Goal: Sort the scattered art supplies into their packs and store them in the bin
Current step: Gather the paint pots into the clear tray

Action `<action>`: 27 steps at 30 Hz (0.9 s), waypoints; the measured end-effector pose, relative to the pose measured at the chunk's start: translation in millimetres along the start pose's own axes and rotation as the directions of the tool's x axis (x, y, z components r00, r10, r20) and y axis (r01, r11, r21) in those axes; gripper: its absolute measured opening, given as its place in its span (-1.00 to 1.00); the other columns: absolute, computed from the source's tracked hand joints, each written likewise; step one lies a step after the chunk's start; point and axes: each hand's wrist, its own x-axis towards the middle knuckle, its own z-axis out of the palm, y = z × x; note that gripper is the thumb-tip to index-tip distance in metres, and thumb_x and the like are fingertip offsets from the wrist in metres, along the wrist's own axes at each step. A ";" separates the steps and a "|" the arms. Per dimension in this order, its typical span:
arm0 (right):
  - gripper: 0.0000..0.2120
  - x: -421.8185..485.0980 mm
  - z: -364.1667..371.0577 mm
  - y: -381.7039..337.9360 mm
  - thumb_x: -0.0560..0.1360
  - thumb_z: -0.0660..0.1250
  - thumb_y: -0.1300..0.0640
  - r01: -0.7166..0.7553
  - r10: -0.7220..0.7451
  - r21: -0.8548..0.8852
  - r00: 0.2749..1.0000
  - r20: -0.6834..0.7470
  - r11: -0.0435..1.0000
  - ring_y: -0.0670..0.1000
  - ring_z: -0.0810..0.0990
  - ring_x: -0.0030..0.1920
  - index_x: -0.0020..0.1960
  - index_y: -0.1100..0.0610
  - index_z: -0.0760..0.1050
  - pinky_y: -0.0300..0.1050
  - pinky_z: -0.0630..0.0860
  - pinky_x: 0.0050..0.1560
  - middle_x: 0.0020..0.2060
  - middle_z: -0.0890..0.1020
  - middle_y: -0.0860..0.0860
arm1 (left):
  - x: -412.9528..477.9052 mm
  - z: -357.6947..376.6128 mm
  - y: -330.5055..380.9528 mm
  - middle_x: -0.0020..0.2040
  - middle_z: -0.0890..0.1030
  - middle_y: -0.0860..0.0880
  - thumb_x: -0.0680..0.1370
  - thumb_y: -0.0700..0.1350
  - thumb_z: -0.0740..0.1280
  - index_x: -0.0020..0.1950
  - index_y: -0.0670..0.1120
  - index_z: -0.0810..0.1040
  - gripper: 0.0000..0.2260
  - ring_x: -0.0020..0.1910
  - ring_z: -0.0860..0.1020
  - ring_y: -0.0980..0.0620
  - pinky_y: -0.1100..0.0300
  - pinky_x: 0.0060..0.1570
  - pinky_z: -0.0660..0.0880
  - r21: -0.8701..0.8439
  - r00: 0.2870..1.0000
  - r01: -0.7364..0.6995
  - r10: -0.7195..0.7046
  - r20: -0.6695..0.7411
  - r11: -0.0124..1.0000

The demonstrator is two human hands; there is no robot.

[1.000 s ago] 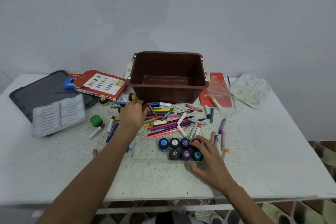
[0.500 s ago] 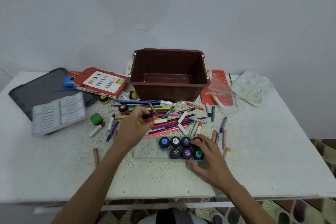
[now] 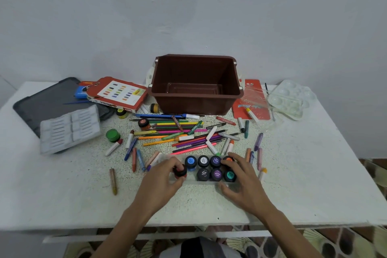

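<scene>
At the near edge of the table [image 3: 314, 174], the left hand [image 3: 165, 180] pinches a small red paint pot [image 3: 180, 170] with a dark lid between thumb and fingertips, a narrow grip closed round the pot. It holds the pot over the left part of the clear tray [image 3: 201, 182], whose long axis runs left to right across the person. Seven pots fill the tray's right half in two rows, and the held pot is just beside the blue-lidded pot [image 3: 190, 161] that ends the far row. The next free slot probably lies directly right of the grip, in the near row; whether the pot already touches the tray floor cannot be told. The right hand [image 3: 244, 182] rests spread on the tray's right end, gripping nothing. The brown bin [image 3: 196, 102] stands behind, well apart.
</scene>
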 end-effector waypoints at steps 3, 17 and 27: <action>-0.44 0.0 0.1 0.3 0.43 0.31 -0.24 -0.007 0.007 -0.006 1.000 0.007 1.000 -0.04 0.32 0.37 0.39 -0.10 0.37 -0.08 0.38 0.33 0.45 0.25 -0.17 | -1.3 9.8 2.4 -0.04 0.59 0.27 0.49 -0.05 0.47 -0.01 0.13 0.52 -0.83 -0.03 0.53 0.37 0.52 -0.13 0.40 0.005 1.000 0.012 -0.012 -0.015 1.000; -0.43 1.0 -1.2 -2.8 0.43 0.28 -0.26 -0.027 0.027 -0.006 0.999 0.018 1.000 -0.03 0.31 0.39 0.39 -0.09 0.38 -0.03 0.42 0.32 0.44 0.27 -0.14 | -10.7 30.7 -4.9 0.03 0.54 0.19 0.50 -0.11 0.46 -0.02 0.04 0.58 -0.88 0.02 0.51 0.32 0.52 0.02 0.37 0.013 0.991 -0.093 0.094 -0.091 0.996; -0.41 0.6 -2.6 -3.6 0.44 0.28 -0.26 -0.030 0.031 -0.012 0.999 0.042 0.999 -0.03 0.27 0.42 0.42 -0.13 0.32 0.02 0.42 0.34 0.46 0.23 -0.15 | -2.2 11.5 -9.9 0.07 0.54 0.21 0.57 -0.02 0.36 0.05 0.06 0.57 -0.92 0.07 0.49 0.30 0.54 0.04 0.30 0.014 0.992 -0.075 0.076 -0.105 0.997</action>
